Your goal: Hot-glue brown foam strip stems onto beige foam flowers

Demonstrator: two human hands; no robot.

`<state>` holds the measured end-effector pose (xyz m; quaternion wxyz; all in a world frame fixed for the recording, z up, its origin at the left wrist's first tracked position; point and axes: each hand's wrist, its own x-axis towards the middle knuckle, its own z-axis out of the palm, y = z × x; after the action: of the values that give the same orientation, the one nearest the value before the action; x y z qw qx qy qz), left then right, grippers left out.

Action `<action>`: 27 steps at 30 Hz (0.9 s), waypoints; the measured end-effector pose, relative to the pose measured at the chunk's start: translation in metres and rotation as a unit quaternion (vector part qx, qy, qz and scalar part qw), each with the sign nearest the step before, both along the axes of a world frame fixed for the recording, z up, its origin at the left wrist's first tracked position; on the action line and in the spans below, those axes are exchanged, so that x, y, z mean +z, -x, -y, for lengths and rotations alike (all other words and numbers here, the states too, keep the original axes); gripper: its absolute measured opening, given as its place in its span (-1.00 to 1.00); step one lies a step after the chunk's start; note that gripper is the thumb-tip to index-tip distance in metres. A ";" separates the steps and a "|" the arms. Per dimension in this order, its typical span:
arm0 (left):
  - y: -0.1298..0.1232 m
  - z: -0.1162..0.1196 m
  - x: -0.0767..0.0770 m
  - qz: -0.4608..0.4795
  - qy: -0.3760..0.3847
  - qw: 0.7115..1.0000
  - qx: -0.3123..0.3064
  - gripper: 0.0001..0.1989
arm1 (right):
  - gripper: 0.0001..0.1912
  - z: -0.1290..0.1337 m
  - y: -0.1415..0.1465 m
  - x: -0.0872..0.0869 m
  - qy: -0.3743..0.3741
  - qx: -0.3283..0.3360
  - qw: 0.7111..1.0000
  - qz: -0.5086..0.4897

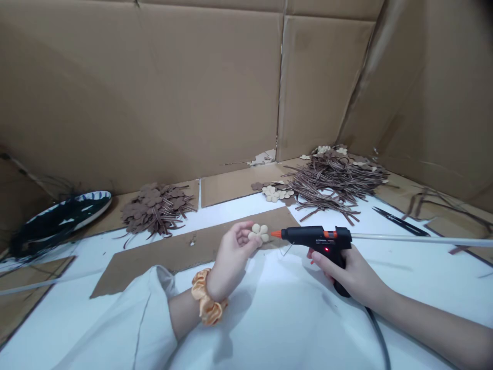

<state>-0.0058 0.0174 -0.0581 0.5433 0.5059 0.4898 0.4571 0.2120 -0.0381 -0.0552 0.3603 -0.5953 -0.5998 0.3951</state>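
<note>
Pinched between the thumb and fingers of my left hand [236,246] is a small cream flower cutout [259,234] with rounded petals. My right hand [356,275] grips the handle of a black glue gun [311,235]. Its orange nozzle points left, close to the flower's right edge; I cannot tell whether they touch. A red light glows on the gun's body, and a long white glue stick [408,239] sticks out of its back. Below both hands lies white cloth, with a strip of brown cardboard [154,267] just beyond.
Brown flower cutouts with thin strips [154,208] are heaped at left. A larger pile of brown strips [333,177] lies at back right, beside cream flowers [272,193]. Black tweezers [400,221] lie at right. A plate [103,200] holds dark threads. Cardboard walls [173,92] enclose the table.
</note>
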 end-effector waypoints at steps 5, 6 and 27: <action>-0.001 0.007 0.003 -0.025 0.005 0.996 -0.091 -0.74 | -0.62 0.002 -0.001 0.003 -0.031 0.034 0.998 0.049; -0.001 0.007 0.004 -0.032 -0.004 0.995 -0.096 -0.74 | -0.63 0.002 -0.001 0.004 -0.038 0.037 0.997 0.055; -0.002 0.006 0.007 -0.074 -0.007 0.990 -0.122 -0.67 | -0.66 0.004 0.004 0.007 -0.037 0.016 0.998 0.048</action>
<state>-0.0036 0.0115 -0.0507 0.5536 0.5982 0.4599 0.3524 0.2078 -0.0416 -0.0486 0.3467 -0.5902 -0.6400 0.3491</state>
